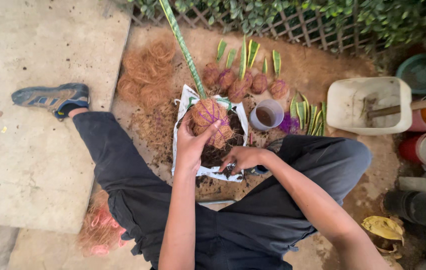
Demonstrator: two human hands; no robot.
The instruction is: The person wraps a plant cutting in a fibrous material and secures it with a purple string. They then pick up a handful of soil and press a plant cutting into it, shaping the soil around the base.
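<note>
Fibrous brown coir heaps and finished fibre-wrapped plants are lying beyond a white sack of dark soil; a small pale cup is standing beside it. Left hand is gripping the round coir ball, bound with purple string, a striped leaf rising from it. Right hand is resting, fingers curled, on soil.

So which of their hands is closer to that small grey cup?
Right. The right hand lies on the soil in the white bag, just below the grey cup; the left hand grips the fibre-wrapped root ball, farther away.
</note>
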